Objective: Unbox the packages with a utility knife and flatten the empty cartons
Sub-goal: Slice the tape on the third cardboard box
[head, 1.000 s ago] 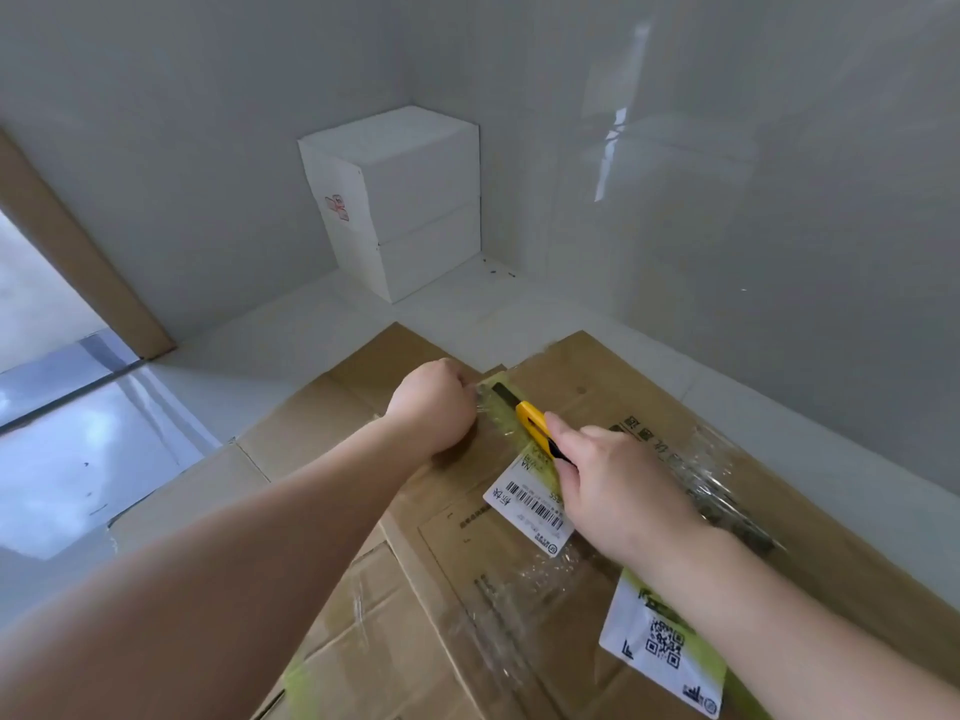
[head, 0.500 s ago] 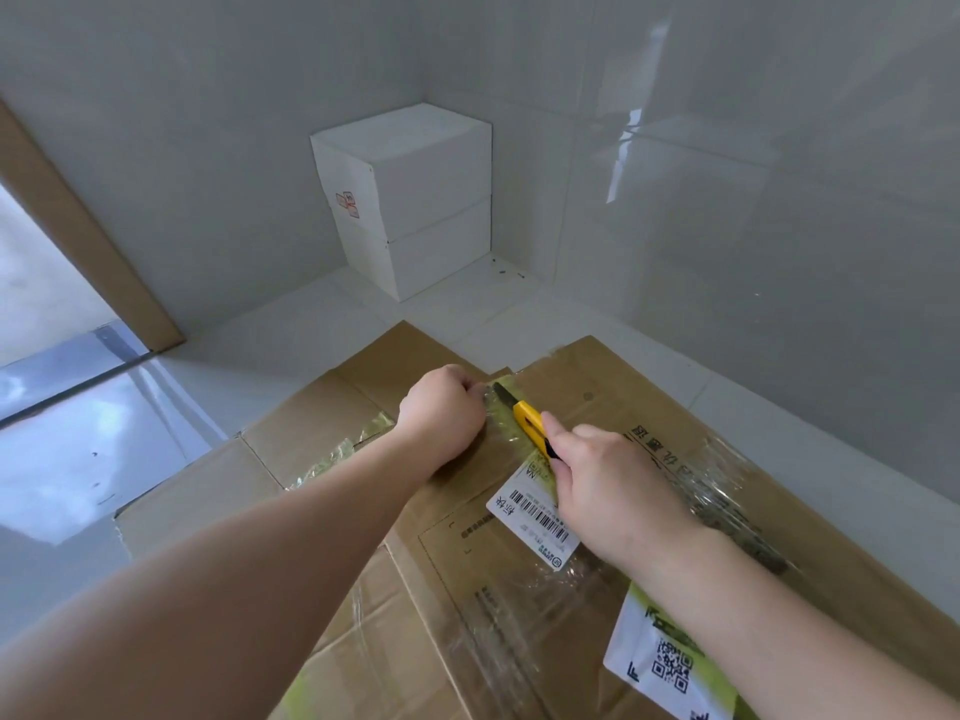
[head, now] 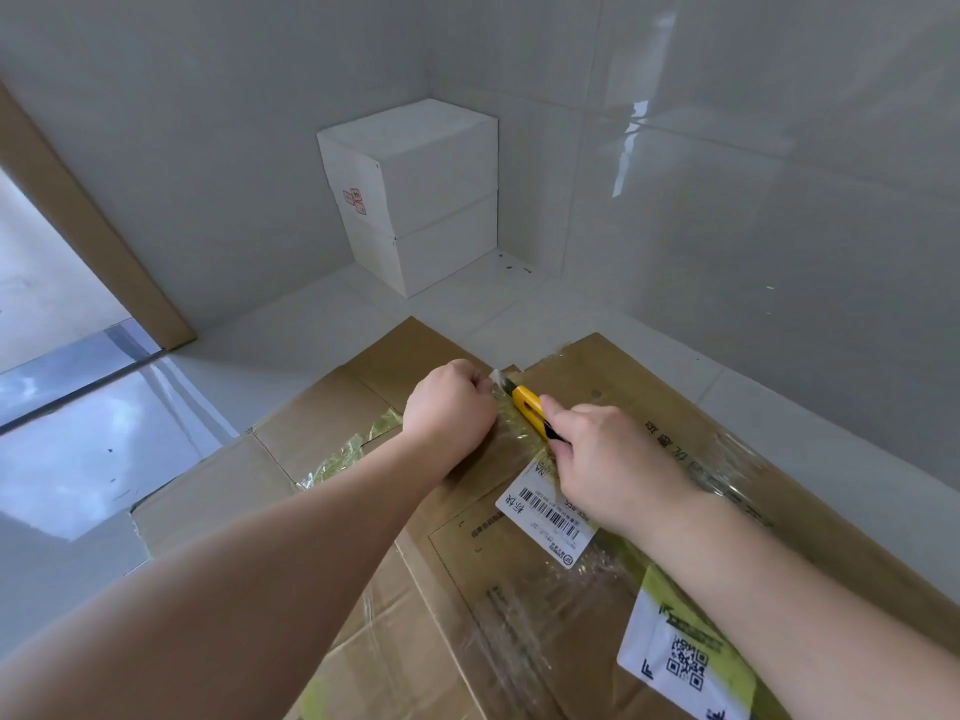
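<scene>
The yellow plastic utility knife (head: 531, 411) is gripped in the right hand (head: 613, 462), its long axis pointed away along the taped seam of the flattened brown cardboard carton (head: 675, 407) on the floor. The left hand (head: 449, 407) is curled tight just beside the blade, apparently pinching tape, though this cannot be told for certain

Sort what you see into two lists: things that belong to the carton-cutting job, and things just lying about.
In the job:
utility knife, held in the right hand
brown carton
yellow-green tape
left hand, bracing by the blade

Lying about:
white boxes in the corner
barcode label

Soft, even daylight, glare streaks on the glossy wall (head: 727, 174), wide-angle edge bending, perhaps slight blur.
</scene>
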Available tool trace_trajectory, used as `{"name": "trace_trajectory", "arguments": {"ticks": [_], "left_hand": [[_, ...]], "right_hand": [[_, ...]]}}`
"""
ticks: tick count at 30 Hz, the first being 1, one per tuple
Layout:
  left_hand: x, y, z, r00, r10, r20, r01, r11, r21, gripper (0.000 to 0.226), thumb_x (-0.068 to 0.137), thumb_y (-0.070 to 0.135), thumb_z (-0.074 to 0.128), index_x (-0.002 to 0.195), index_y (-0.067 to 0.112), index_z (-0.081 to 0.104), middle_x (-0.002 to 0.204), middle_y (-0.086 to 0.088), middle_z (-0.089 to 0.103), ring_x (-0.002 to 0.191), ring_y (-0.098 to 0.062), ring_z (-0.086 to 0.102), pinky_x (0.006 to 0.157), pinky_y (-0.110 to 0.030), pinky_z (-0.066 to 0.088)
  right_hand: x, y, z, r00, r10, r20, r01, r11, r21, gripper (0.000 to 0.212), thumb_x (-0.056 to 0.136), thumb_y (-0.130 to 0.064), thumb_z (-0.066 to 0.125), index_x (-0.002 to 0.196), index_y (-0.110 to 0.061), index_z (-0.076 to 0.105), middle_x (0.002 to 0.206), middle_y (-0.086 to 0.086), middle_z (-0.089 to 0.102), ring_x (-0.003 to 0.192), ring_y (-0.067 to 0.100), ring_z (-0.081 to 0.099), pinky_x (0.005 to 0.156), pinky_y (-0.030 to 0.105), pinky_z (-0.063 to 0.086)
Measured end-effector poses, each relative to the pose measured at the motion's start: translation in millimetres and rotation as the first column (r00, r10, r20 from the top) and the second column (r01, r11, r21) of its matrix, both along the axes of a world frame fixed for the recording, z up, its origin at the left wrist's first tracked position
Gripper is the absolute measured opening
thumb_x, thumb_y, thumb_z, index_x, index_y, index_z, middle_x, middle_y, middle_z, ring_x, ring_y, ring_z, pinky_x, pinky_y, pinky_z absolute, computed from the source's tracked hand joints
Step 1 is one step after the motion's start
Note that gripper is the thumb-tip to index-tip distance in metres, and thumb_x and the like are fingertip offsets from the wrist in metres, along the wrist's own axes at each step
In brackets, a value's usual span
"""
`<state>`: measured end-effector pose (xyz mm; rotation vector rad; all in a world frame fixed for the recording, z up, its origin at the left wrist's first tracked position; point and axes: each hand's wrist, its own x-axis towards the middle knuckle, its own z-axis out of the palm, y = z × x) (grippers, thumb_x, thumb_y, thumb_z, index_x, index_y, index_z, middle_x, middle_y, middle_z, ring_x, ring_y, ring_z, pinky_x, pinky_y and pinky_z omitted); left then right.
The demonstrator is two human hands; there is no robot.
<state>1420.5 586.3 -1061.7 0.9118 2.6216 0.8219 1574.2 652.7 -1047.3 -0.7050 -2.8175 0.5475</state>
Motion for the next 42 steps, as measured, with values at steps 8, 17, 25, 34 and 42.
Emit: {"name": "trace_trajectory", "arguments": {"ticks": [8, 17, 25, 34, 42], "left_hand": [[6.2, 2.9, 4.1, 1.000, 0.009, 0.024, -0.010, 0.999, 0.031, 0.025, 0.095, 0.022, 0.045, 0.070, 0.022, 0.041, 0.074, 0.004, 0.048, 0.075, -0.020, 0.048, 0.059, -0.029, 0.033], [10.9, -0.3, 4.4, 0.998, -0.038, -0.059, 0.045, 0.993, 0.108, 0.030, 0.096, 0.018, 0.045, 0.068, 0.021, 0.037, 0.073, 0.004, 0.047, 0.064, -0.008, 0.041, 0.053, -0.024, 0.029], [8.4, -4.2, -0.2, 0.995, -0.048, -0.085, 0.060, 0.987, 0.147, 0.017, 0.095, 0.017, 0.046, 0.080, 0.011, 0.047, 0.074, 0.002, 0.048, 0.072, -0.018, 0.046, 0.057, -0.028, 0.032], [8.0, -6.8, -1.0, 0.993, -0.036, -0.116, 0.061, 0.974, 0.218, 0.015, 0.095, 0.016, 0.046, 0.081, 0.009, 0.049, 0.079, -0.002, 0.052, 0.076, -0.020, 0.048, 0.063, -0.028, 0.034], [7.3, -2.3, -2.8, 0.991, -0.060, -0.122, 0.086, 0.972, 0.220, 0.016, 0.094, 0.016, 0.048, 0.079, 0.011, 0.047, 0.072, 0.006, 0.046, 0.072, -0.017, 0.044, 0.054, -0.024, 0.029]], "right_hand": [[-6.0, 5.0, 10.8, 0.998, -0.013, 0.059, 0.011, 0.999, 0.035, 0.054, 0.092, -0.003, 0.047, 0.145, -0.014, 0.040, 0.104, 0.009, 0.064, 0.085, 0.024, 0.059, 0.063, 0.030, 0.049], [16.5, -6.5, 17.1, 0.995, -0.026, 0.096, 0.016, 0.994, 0.106, 0.058, 0.092, -0.006, 0.046, 0.148, -0.012, 0.032, 0.098, 0.003, 0.056, 0.079, 0.018, 0.047, 0.063, 0.028, 0.039], [17.2, -6.0, 22.3, 0.993, -0.021, 0.116, 0.020, 1.000, 0.010, 0.042, 0.093, -0.007, 0.048, 0.135, -0.009, 0.050, 0.095, 0.006, 0.062, 0.068, 0.015, 0.054, 0.051, 0.025, 0.044], [6.1, -5.2, 25.4, 0.992, -0.059, 0.114, 0.056, 0.998, 0.037, 0.047, 0.088, -0.003, 0.049, 0.135, -0.010, 0.050, 0.100, 0.010, 0.063, 0.083, 0.026, 0.061, 0.068, 0.036, 0.056], [35.9, -3.5, 28.2, 0.999, -0.035, 0.041, 0.038, 0.995, -0.092, 0.047, 0.097, -0.015, 0.049, 0.144, -0.019, 0.043, 0.121, 0.006, 0.063, 0.059, 0.001, 0.048, 0.049, 0.006, 0.035]]}}
